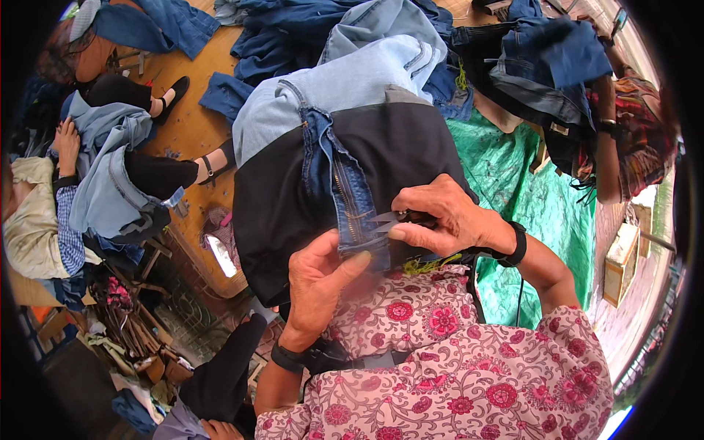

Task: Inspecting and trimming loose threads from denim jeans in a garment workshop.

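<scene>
In front of me lies a bundle of black fabric [271, 198] and pale blue denim [279, 110]. A dark blue denim strip with a zipper [345, 213] runs down over the black fabric. My left hand [315, 275] grips the lower end of this strip between thumb and fingers. My right hand [440, 216] is closed on small metal thread snips [385, 220], whose blades are apart at the strip's right edge. Yellow-green threads [425, 265] show just below the snips.
A wooden table [183, 88] holds dark jeans [271, 33]. A co-worker on the left [66, 143] handles pale denim; another on the right [631, 125] handles dark jeans. A green tarp [535, 220] is to my right, a wooden crate [620, 257] beyond it. Another person's leg [220, 367] shows lower left.
</scene>
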Action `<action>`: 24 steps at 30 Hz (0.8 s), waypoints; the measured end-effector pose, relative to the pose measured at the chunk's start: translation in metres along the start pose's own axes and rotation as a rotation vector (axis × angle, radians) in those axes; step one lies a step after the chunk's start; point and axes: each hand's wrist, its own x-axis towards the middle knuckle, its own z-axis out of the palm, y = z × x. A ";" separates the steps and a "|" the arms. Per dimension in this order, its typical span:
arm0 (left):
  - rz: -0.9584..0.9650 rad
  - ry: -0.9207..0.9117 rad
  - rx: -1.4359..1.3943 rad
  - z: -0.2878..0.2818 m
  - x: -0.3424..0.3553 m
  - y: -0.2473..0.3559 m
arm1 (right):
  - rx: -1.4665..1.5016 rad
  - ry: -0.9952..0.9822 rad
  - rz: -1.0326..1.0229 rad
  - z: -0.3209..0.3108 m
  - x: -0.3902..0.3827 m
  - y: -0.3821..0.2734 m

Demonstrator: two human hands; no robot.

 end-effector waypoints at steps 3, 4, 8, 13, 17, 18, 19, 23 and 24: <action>0.003 -0.002 -0.011 0.002 0.001 0.001 | -0.005 -0.041 -0.055 0.003 0.001 0.000; 0.007 -0.004 -0.013 0.003 0.001 0.001 | -0.005 -0.040 -0.053 0.002 0.001 0.000; 0.006 -0.008 0.010 0.001 0.001 0.001 | 0.002 -0.064 -0.061 0.002 0.000 0.002; -0.010 -0.014 -0.004 0.002 0.001 0.003 | 0.032 -0.072 -0.070 0.003 0.001 0.001; -0.016 -0.013 -0.001 0.001 0.000 0.002 | 0.041 -0.085 -0.069 0.005 0.003 0.000; -0.014 -0.009 0.002 0.001 0.000 0.001 | 0.057 -0.083 -0.071 0.006 0.003 -0.001; -0.012 -0.004 0.006 0.001 0.000 0.001 | 0.057 -0.083 -0.071 0.008 0.002 0.000; -0.005 -0.004 0.013 0.001 0.000 0.000 | 0.086 -0.086 -0.059 0.010 0.001 0.001; -0.007 -0.005 0.013 0.001 0.001 0.000 | 0.091 -0.091 -0.048 0.011 0.000 0.002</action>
